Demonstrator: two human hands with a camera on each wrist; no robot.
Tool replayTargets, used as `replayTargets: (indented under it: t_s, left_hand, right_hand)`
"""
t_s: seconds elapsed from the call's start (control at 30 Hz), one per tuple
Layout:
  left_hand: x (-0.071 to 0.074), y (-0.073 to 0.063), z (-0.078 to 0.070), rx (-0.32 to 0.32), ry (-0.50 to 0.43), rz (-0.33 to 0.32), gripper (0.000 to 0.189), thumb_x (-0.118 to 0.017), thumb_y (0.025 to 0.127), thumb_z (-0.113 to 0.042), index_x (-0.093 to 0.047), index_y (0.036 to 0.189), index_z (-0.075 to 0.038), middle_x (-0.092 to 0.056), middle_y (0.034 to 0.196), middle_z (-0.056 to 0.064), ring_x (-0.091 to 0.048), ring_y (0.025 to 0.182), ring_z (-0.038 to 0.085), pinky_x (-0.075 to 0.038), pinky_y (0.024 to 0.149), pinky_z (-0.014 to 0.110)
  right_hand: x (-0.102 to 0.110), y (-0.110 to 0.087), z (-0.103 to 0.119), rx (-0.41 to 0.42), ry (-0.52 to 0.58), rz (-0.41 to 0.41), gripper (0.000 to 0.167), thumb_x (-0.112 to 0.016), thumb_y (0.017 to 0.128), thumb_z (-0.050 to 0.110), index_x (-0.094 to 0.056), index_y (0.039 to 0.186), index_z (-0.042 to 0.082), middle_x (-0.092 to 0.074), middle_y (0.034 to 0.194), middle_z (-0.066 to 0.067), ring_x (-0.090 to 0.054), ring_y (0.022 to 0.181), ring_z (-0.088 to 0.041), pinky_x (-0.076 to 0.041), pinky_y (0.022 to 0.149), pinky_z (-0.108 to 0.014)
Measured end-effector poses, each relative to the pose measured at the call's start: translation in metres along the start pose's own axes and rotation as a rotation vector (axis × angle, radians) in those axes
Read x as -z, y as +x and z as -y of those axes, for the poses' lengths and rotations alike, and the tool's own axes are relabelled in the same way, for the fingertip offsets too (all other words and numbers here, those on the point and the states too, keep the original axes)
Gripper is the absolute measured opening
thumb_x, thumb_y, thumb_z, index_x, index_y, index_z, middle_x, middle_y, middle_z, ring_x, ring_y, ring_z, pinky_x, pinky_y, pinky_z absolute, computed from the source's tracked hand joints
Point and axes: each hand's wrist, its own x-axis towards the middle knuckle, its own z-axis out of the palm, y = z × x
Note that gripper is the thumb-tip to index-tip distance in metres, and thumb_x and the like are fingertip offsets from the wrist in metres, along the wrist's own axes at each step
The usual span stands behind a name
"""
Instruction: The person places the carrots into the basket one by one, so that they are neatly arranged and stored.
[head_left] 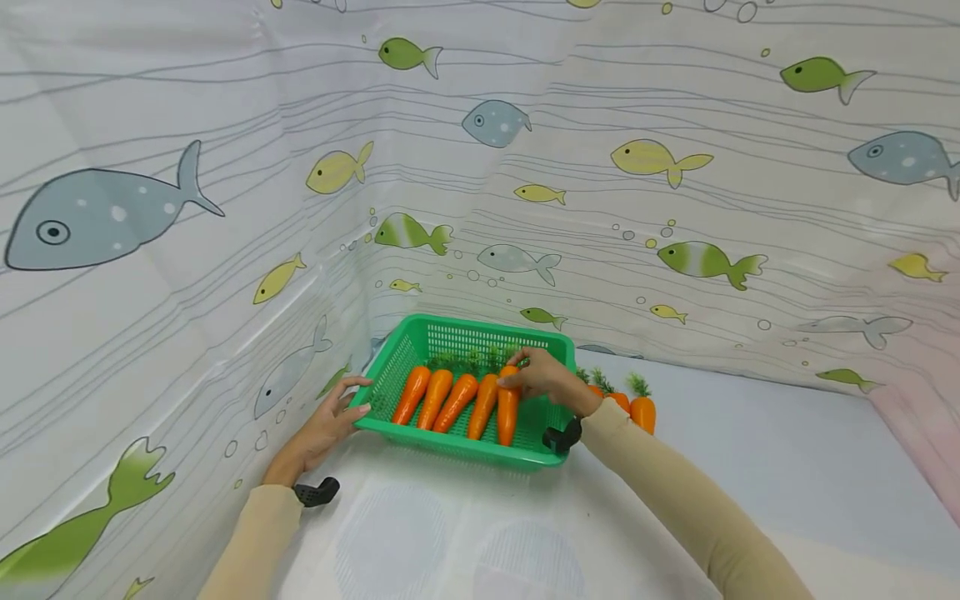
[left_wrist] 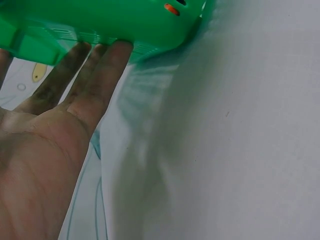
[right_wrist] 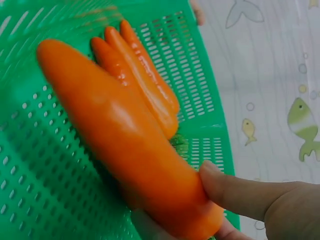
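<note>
A green plastic basket (head_left: 465,454) with slotted walls holds several orange carrots (head_left: 435,400) lying in a row, their green tops toward the far side. My right hand (head_left: 543,379) pinches the thick end of the rightmost carrot (right_wrist: 115,120) between thumb and fingers, inside the basket. Its narrow end points toward the near wall in the head view. At the basket's left end is my left hand (head_left: 330,425), its fairly straight fingers (left_wrist: 100,82) touching the outer side just below the rim. Part of the right hand's fingers is hidden behind the carrot.
More carrots (head_left: 642,412) with green tops lie on the white table (head_left: 750,450) to the right of the basket, partly behind my right forearm. A fish-patterned sheet (head_left: 585,233) rises behind and along the left side, close to my left hand.
</note>
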Motion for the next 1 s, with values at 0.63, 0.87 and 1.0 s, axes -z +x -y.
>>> replayTargets:
  t_s: [0.63,0.87,1.0]
  left_hand:
    - [-0.002,-0.003,-0.005,0.014,0.002,0.014,0.055,-0.061,0.105,-0.018,-0.032,0.152,-0.015,-0.010,0.165,0.021,-0.015,0.151,0.045,-0.039,0.109,0.055]
    - [-0.003,-0.004,-0.007,0.013,-0.004,0.024,0.056,-0.060,0.106,-0.019,-0.030,0.153,-0.014,-0.010,0.165,0.023,-0.017,0.150,0.046,-0.041,0.109,0.052]
    - [-0.003,-0.004,-0.006,0.008,0.003,0.018,0.056,-0.061,0.106,-0.020,-0.030,0.153,-0.014,-0.009,0.165,0.022,-0.014,0.151,0.045,-0.040,0.109,0.053]
  right_hand:
    - [-0.007,0.010,-0.013,-0.062,-0.042,-0.040,0.038,-0.076,0.092,0.003,-0.060,0.127,-0.001,-0.063,0.116,-0.022,-0.072,0.083,-0.031,-0.060,0.084,-0.046]
    - [-0.007,0.010,-0.014,-0.071,-0.075,-0.036,0.033,-0.072,0.094,0.000,-0.060,0.125,-0.003,-0.063,0.118,-0.025,-0.073,0.085,-0.034,-0.060,0.081,-0.045]
    - [-0.006,0.008,-0.012,-0.055,-0.113,-0.029,0.034,-0.068,0.098,0.005,-0.060,0.129,-0.005,-0.060,0.125,-0.026,-0.072,0.088,-0.036,-0.061,0.081,-0.046]
